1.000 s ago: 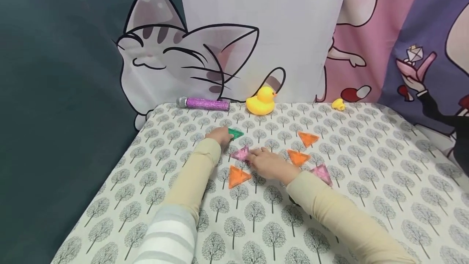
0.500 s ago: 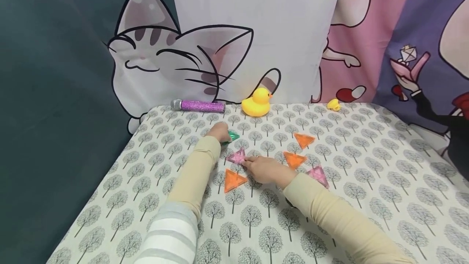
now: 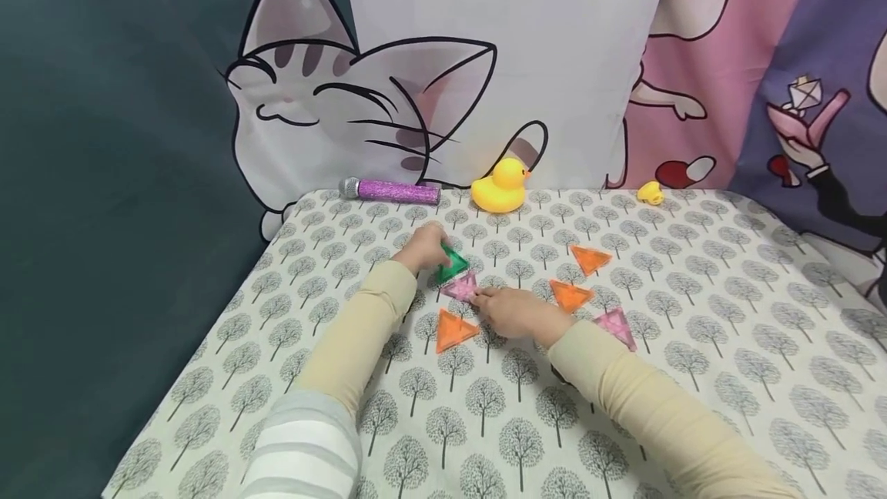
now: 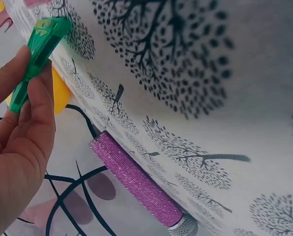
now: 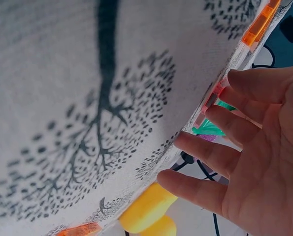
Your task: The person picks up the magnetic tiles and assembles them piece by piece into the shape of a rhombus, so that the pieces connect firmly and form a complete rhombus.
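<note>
My left hand (image 3: 424, 246) pinches a green translucent triangle tile (image 3: 452, 264) between thumb and fingers. In the left wrist view the green tile (image 4: 44, 44) is seen nearly edge-on. A pink triangle tile (image 3: 459, 288) lies just in front of it on the cloth, its edge close to the green one; whether they touch I cannot tell. At the pink tile's right corner are the fingertips of my right hand (image 3: 514, 311). Fingers of the right hand (image 5: 259, 142) are spread and fairly straight in the right wrist view, beside the pink tile (image 5: 211, 101).
An orange triangle tile (image 3: 453, 332) lies nearer me. To the right are two more orange tiles, one farther back (image 3: 590, 259) and one closer (image 3: 571, 296), and another pink tile (image 3: 617, 326). Along the back stand a purple microphone (image 3: 395, 192), a yellow duck (image 3: 500, 188) and a small yellow toy (image 3: 651, 192).
My left hand has brought the green tile closer to the pink tile and turned it. The right hand has stayed at the pink tile's right corner. The head view has shifted slightly.
</note>
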Demonstrator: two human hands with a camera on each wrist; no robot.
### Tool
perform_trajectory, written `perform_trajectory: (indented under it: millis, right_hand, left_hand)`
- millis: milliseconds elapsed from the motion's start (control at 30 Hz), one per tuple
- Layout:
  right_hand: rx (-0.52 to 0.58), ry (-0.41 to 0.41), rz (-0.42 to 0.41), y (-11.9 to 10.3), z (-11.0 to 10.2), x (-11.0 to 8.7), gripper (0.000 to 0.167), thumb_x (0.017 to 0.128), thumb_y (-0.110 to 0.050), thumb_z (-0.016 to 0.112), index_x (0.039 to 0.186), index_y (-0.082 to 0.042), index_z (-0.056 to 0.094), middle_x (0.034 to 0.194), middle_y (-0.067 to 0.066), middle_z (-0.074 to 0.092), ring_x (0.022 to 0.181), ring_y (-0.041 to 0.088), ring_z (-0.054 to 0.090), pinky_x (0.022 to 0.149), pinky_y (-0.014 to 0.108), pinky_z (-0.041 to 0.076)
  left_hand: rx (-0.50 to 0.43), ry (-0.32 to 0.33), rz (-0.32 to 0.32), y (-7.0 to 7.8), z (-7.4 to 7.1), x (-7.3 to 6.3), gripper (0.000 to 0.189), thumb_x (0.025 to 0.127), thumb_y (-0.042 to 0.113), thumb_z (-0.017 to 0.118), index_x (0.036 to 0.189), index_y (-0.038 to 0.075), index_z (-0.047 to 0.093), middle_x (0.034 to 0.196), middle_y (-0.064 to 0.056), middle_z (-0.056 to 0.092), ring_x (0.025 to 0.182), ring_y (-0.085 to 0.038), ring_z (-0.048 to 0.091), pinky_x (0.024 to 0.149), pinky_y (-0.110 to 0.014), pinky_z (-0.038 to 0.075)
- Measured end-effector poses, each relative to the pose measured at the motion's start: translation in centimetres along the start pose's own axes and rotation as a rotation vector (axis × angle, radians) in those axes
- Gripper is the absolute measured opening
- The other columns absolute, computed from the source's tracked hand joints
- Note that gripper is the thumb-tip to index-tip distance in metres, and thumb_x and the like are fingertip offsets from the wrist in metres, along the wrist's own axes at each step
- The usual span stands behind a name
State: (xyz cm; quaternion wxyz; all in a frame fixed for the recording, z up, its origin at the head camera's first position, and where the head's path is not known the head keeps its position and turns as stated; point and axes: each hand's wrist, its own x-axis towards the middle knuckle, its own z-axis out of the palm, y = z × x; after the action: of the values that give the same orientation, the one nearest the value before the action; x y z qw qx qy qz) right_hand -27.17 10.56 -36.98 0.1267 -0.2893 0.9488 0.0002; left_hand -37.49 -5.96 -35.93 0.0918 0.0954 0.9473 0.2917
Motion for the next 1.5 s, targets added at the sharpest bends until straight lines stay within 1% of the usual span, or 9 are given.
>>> perform_trajectory:
  millis: [333,467,567,633,733,900,1233,1400,1500]
  right_hand:
    - [0.006,-0.026,0.01,0.1,-0.5,-0.2,0.043,0.089,-0.016,0.045,0.131,-0.006,0.038,0.134,0.012,0.035,0.116,0.032,0.039,0.091,0.043,0.036]
    - [-0.032,-0.047,0.029,-0.4,-0.4,0.1,0.045,0.09,-0.023,0.045,0.132,-0.008,0.036,0.136,0.01,0.033,0.117,0.03,0.038,0.09,0.044,0.037]
    - [-0.086,0.006,0.022,-1.2,-0.4,0.3,0.044,0.089,-0.026,0.046,0.129,-0.008,0.041,0.13,0.009,0.041,0.107,0.028,0.047,0.081,0.042,0.044]
    - [-0.1,0.069,-0.022,-2.0,-0.4,0.2,0.042,0.088,-0.03,0.049,0.123,-0.007,0.047,0.119,0.01,0.05,0.096,0.025,0.054,0.073,0.037,0.048]
    - [-0.102,0.155,-0.128,-3.3,-0.1,0.1,0.033,0.084,-0.04,0.053,0.102,-0.012,0.057,0.096,0.005,0.056,0.076,0.018,0.055,0.058,0.028,0.048]
    - [-0.123,0.161,-0.226,-5.1,0.2,0.0,0.034,0.073,-0.055,0.057,0.081,-0.023,0.056,0.08,-0.002,0.046,0.068,0.012,0.046,0.05,0.024,0.042]
    - [-0.181,0.177,-0.266,-5.2,0.3,0.8,0.035,0.072,-0.049,0.061,0.094,-0.023,0.06,0.084,0.001,0.048,0.072,0.013,0.048,0.058,0.024,0.045]
    - [-0.096,0.236,-0.309,-4.8,0.0,1.0,0.02,0.081,-0.035,0.059,0.085,-0.015,0.054,0.069,-0.004,0.048,0.06,0.01,0.048,0.05,0.02,0.042]
    - [-0.036,0.261,-0.265,-4.5,-0.1,1.1,0.016,0.083,-0.025,0.058,0.085,-0.011,0.05,0.062,-0.003,0.048,0.051,0.01,0.048,0.044,0.018,0.041]
  left_hand:
    - [0.037,-0.014,0.103,0.8,0.9,-1.5,0.03,0.063,0.009,0.076,0.09,0.006,0.064,0.077,-0.002,0.057,0.072,-0.014,0.05,0.064,-0.024,0.044]
    - [0.038,0.001,0.102,0.6,0.9,-2.0,0.026,0.065,0.011,0.075,0.088,0.007,0.064,0.075,0.0,0.057,0.069,-0.014,0.051,0.061,-0.022,0.043]
    - [0.029,0.007,0.08,0.4,0.7,-2.3,0.024,0.067,0.012,0.074,0.089,0.007,0.064,0.078,-0.002,0.058,0.069,-0.014,0.052,0.059,-0.02,0.044]
    - [0.011,0.0,0.065,0.4,0.7,-2.4,0.026,0.068,0.012,0.073,0.091,0.006,0.064,0.08,-0.003,0.059,0.069,-0.014,0.053,0.057,-0.019,0.046]
    - [-0.001,-0.01,0.051,0.2,0.7,-2.5,0.029,0.068,0.013,0.073,0.094,0.005,0.064,0.082,-0.006,0.06,0.068,-0.015,0.055,0.054,-0.018,0.047]
    - [0.046,0.008,0.051,-0.1,0.9,-2.4,0.031,0.068,0.018,0.074,0.095,0.006,0.063,0.087,-0.004,0.057,0.07,-0.014,0.053,0.057,-0.019,0.045]
    - [0.002,-0.011,0.043,-0.8,1.1,-2.7,0.029,0.067,0.014,0.074,0.093,0.005,0.063,0.077,-0.003,0.061,0.061,-0.012,0.056,0.054,-0.019,0.046]
    - [-0.033,-0.018,0.042,-0.9,1.0,-2.9,0.025,0.067,0.012,0.074,0.089,0.004,0.063,0.075,-0.003,0.06,0.057,-0.012,0.055,0.052,-0.019,0.047]
    - [-0.039,-0.017,0.04,-0.8,1.0,-2.9,0.023,0.068,0.011,0.073,0.087,0.003,0.063,0.076,-0.004,0.06,0.057,-0.012,0.055,0.051,-0.019,0.047]
